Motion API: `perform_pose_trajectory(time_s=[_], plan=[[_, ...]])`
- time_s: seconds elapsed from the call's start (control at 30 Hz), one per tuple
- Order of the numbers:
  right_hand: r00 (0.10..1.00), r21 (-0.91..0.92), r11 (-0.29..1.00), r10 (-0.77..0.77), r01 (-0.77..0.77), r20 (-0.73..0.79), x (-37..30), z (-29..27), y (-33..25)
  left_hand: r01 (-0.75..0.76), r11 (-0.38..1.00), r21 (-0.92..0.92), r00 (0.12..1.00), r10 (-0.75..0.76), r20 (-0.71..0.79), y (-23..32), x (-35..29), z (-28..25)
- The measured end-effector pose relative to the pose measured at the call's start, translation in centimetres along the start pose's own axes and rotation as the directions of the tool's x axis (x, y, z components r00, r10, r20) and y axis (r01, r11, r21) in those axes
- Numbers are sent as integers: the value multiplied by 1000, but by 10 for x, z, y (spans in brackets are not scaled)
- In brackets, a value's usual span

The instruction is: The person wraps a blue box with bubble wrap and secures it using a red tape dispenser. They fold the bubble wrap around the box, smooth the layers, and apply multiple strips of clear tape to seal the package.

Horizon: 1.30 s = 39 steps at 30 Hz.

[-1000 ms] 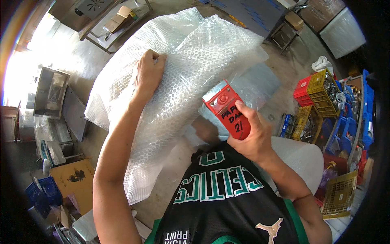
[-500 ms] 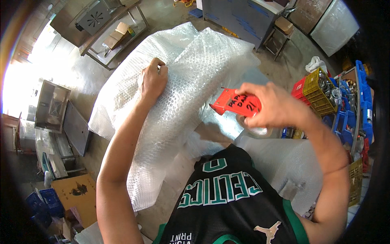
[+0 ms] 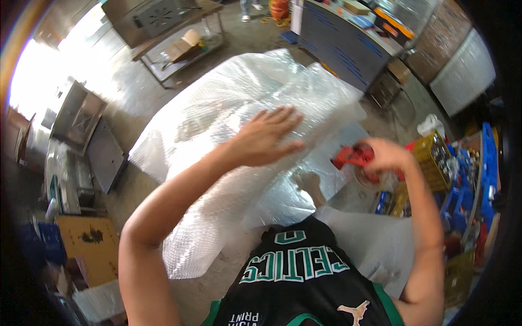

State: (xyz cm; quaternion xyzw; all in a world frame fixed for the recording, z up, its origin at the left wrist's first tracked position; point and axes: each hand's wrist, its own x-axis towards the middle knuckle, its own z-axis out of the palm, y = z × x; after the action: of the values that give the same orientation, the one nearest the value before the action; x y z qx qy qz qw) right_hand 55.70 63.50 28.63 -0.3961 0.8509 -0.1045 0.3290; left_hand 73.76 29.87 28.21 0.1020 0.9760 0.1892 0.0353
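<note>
A large sheet of clear bubble wrap [image 3: 217, 130] lies draped over a bulky thing in front of me, which it mostly hides. My left hand [image 3: 267, 138] is open on or just above the wrap, fingers spread toward the right. To the right, my right hand [image 3: 387, 155] grips a red tape dispenser [image 3: 356, 156], tilted beside the wrapped thing's right edge. A roll of tape [image 3: 374, 178] shows dimly below that hand. Between my hands and body, a shiny wrapped surface [image 3: 283, 193] shows under the wrap's edge.
More bubble wrap [image 3: 364, 233] lies at my right side. Beyond it stand a yellow crate [image 3: 432, 160] and blue bins [image 3: 489, 163] of small parts. A metal table [image 3: 179, 60] is at the far left, a grey workbench [image 3: 342, 43] at the far right. A cardboard box [image 3: 89, 244] sits at left.
My left hand has gone from a closed grasp on the wrap to spread fingers, farther right. My right hand has moved right and turned the tape dispenser. The view has shifted too.
</note>
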Motion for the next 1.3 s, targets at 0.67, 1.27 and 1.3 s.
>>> perform_pose_trajectory(time_s=[0.67,1.27,1.3], plan=[[702,564,647,63,513,-710,-118,103,-106,545,837,-47,760,-517,-394,-154,-197,47],[676,644,227,-105,731,-730,42,84,-121,450,630,-633,807,-591,-13,-140,-133,27],[680,646,247,-80,722,-729,46,82,-120,469,579,-666,780,-625,6,-142,-131,26]])
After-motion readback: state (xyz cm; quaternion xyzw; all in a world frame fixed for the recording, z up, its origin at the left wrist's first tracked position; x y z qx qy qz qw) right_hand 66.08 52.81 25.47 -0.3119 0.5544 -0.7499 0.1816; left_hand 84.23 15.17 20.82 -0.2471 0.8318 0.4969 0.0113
